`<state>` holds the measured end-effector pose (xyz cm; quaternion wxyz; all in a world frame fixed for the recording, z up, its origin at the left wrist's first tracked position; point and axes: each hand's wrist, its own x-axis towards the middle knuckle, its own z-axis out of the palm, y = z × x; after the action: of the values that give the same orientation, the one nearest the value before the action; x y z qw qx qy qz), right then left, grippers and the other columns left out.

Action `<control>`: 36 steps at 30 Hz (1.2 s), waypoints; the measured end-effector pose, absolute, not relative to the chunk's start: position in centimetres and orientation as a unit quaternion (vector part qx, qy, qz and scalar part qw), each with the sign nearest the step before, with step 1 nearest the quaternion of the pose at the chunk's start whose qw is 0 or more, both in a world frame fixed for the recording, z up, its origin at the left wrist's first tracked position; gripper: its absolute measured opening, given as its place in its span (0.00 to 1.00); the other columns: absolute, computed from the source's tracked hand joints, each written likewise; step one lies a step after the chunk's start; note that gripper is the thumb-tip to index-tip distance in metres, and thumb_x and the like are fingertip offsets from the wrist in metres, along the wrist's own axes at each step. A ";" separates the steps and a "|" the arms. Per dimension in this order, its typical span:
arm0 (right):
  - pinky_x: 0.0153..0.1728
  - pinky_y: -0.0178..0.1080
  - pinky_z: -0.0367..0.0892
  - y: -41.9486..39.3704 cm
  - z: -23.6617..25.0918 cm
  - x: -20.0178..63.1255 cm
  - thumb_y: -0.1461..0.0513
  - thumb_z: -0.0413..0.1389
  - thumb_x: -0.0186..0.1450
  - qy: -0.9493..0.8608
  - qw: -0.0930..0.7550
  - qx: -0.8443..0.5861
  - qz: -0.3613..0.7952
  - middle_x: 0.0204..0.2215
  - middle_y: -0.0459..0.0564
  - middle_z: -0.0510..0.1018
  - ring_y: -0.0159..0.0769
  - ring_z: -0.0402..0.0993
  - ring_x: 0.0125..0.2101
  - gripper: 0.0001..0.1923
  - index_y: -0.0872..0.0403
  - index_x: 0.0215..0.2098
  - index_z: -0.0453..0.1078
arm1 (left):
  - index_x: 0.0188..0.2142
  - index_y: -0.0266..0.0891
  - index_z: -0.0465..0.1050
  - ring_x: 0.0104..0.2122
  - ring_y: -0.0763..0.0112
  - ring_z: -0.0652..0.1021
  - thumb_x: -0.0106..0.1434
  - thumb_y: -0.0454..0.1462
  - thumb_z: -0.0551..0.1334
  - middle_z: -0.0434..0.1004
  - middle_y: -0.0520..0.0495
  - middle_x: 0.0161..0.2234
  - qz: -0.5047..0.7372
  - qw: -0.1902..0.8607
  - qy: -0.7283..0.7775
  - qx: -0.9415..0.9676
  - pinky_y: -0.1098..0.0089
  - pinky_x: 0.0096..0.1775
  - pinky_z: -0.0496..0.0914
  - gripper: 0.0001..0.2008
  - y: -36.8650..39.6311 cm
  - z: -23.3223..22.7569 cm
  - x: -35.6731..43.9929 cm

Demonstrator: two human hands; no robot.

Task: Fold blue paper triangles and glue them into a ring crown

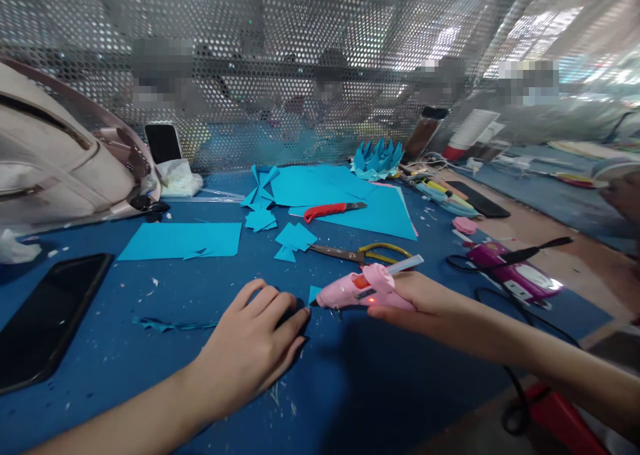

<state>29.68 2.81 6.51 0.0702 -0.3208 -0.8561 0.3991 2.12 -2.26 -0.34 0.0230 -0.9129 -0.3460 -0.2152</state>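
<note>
At the near edge of a blue counter strewn with paper scraps, a person's right hand holds a pink glue gun, fingers clenched round its grip, the nozzle pointing left and hovering just above the surface. The left hand lies palm down just left of the nozzle, fingers spread flat and pressing on something mostly hidden beneath them; only a small corner of blue paper shows between fingertips and nozzle, and whether the hand covers that same piece cannot be told.

The gun looks light and rigid, a plastic shell best held by the handle, as here, well clear of the tip, which is likely hot: a small red light glows on its body. A glue stick juts from the rear. The paper under the hand would be thin, light and quick to crease or slide, so flat pressure from the fingertips suits it better than a pinch.

Farther off lie yellow-handled scissors, a red-handled knife, large blue sheets and a folded paper crown. A dark phone rests at the near left, a purple device with a black cable at the right.
</note>
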 end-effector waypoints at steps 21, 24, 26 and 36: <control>0.59 0.44 0.60 2.8 8.1 28.8 0.56 0.47 0.72 -0.845 0.062 -0.336 0.410 0.57 0.47 0.72 0.45 0.68 0.56 0.20 0.47 0.59 0.68 | 0.52 0.38 0.73 0.39 0.58 0.69 0.71 0.37 0.53 0.74 0.43 0.41 -0.204 0.028 -0.352 -0.913 0.51 0.51 0.59 0.15 -2.3 -0.5 2.1; 0.60 0.44 0.58 3.0 7.5 29.2 0.56 0.46 0.72 -0.849 0.056 -0.332 0.407 0.58 0.47 0.71 0.45 0.66 0.58 0.21 0.46 0.61 0.66 | 0.51 0.37 0.73 0.39 0.58 0.69 0.71 0.37 0.53 0.74 0.43 0.41 -0.206 0.029 -0.351 -0.913 0.51 0.51 0.59 0.15 -2.3 -0.5 2.2; 0.61 0.44 0.57 3.0 7.2 29.5 0.55 0.47 0.72 -0.854 0.050 -0.331 0.399 0.59 0.47 0.71 0.45 0.65 0.59 0.22 0.45 0.63 0.64 | 0.51 0.37 0.73 0.39 0.58 0.69 0.71 0.37 0.53 0.74 0.43 0.41 -0.207 0.029 -0.351 -0.913 0.52 0.51 0.59 0.14 -2.3 -0.5 2.2; 0.59 0.41 0.59 3.2 8.1 28.7 0.56 0.44 0.73 -0.850 0.046 -0.337 0.402 0.55 0.44 0.74 0.42 0.68 0.55 0.19 0.45 0.55 0.72 | 0.51 0.38 0.73 0.39 0.59 0.69 0.71 0.37 0.54 0.74 0.44 0.41 -0.209 0.027 -0.352 -0.912 0.53 0.50 0.59 0.14 -2.3 -0.4 2.1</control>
<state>28.69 3.18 8.07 0.0458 -0.3366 -0.8505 0.4016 2.11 -2.29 -0.40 0.0265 -0.9122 -0.3516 -0.2089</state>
